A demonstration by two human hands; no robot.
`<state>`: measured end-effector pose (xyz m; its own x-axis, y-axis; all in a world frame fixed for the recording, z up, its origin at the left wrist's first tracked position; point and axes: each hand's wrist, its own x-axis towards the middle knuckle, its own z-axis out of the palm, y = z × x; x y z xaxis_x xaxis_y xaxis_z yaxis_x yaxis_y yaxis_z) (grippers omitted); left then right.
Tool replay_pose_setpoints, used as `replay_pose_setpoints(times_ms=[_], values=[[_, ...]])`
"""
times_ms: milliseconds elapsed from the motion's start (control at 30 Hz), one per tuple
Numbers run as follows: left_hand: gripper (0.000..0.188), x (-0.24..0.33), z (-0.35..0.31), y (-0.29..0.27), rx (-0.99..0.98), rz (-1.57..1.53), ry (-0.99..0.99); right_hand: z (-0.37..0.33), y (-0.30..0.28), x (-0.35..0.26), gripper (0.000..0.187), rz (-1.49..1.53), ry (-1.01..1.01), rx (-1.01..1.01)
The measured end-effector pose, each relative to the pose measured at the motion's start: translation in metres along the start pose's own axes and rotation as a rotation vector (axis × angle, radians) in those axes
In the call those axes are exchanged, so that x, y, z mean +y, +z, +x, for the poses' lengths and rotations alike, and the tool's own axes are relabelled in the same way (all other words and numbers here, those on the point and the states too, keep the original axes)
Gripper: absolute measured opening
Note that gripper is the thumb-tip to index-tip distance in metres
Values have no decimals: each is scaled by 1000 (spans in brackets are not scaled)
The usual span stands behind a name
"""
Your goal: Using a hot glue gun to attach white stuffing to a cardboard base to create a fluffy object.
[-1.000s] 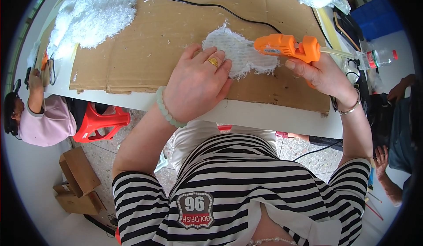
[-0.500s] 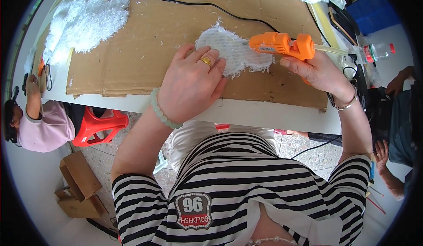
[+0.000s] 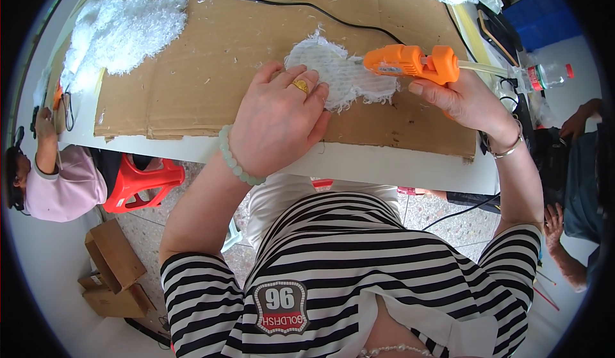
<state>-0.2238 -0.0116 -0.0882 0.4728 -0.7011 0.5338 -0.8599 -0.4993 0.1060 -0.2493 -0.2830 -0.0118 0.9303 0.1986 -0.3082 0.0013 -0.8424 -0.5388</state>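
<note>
Fabric piece (image 3: 343,79): white, flat, irregular in outline, wider at left, narrowing toward the right, then flaring slightly; faint parallel lines across the face, loose fringe and frayed threads along the edges. Location: on a brown cardboard sheet (image 3: 230,44) laid over a white table (image 3: 397,166), between the two hands.

Glue gun (image 3: 413,64): orange, nozzle directed left above the upper edge of the fabric piece; contact with the fabric not determinable. Pale glue stick (image 3: 474,67) protruding from the rear.

Left hand (image 3: 282,117): palm down, fairly flat, fingers close together and slightly bent, tips resting on the left part of the fabric piece; no grip around anything visible. Yellow ring on one finger, pale green beads at the wrist.

Right hand (image 3: 467,101): closed around the glue gun's handle, thumb extended forward beneath the body, other fingers mostly hidden; forearm rising from the lower right, metal bangle at the wrist.

Containers: clear plastic bottle (image 3: 552,76), red cap, red label, lying near the table's right side, contents not discernible. Cardboard boxes (image 3: 116,255), brown, on the floor at left, one with open top; contents too obscure to tell.
</note>
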Motion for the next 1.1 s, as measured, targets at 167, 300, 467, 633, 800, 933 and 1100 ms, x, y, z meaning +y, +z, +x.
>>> replay_pose_setpoints(times_ms=[167,300,467,633,800,933,1100], values=[[27,0,0,0,-7,7,0,-10,-5,17,34,77,-114,74],[26,0,0,0,-18,7,-9,-12,-2,14,32,72,-120,104],[26,0,0,1,-16,7,-15,-11,-4,9,35,44,-5,24],[26,1,1,0,-25,18,-11,-15,-6,18,38,44,-78,76],[26,0,1,0,-19,8,-3,-16,-9,16,38,22,-5,16],[26,1,2,-1,-17,-6,-3,-20,-11,20,36,59,25,53],[26,1,3,0,-31,-6,1,-18,-11,26,34,115,-30,51]])
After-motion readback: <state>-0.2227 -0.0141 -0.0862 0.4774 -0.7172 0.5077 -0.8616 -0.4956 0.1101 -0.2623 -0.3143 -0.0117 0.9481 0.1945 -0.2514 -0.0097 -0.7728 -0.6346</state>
